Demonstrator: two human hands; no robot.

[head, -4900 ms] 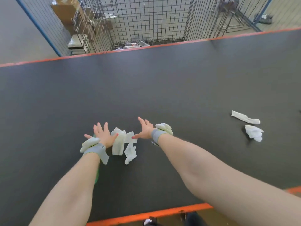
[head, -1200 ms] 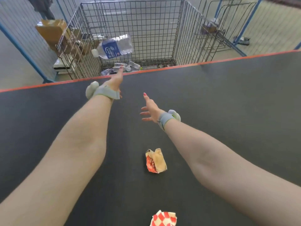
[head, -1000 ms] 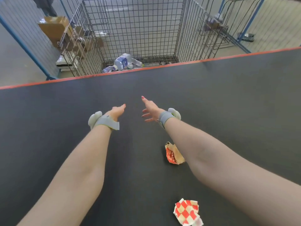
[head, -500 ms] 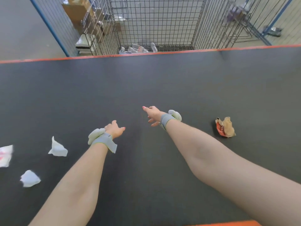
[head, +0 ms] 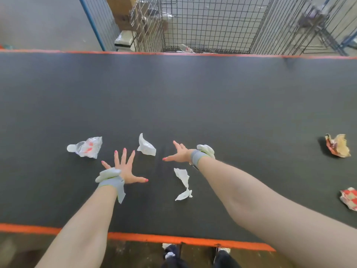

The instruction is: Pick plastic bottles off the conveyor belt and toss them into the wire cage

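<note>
Bare hands out over conveyor belt [head: 193,97], gripping nothing.
Fingers [head: 124,157] spread wide on left hand [head: 123,170], looser on right hand [head: 180,154]; crushed bottle [head: 86,147] on belt just beside left hand; wire cage [head: 208,26] beyond.

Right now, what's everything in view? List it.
belt: one, dark grey, orange edges, across view
cage: one, grey wire, beyond far edge
crushed bottle: one, clear, red label, left of left hand
scraps: three, white, on belt by the hands
brown wrapper: one, brown-red, belt's right
checked wrapper: one, red-white, right edge
cardboard: some, brown, left of cage
shoes: two, dark, below near edge
left hand: one, open, fingers spread, over belt
right hand: one, open, over belt
</note>
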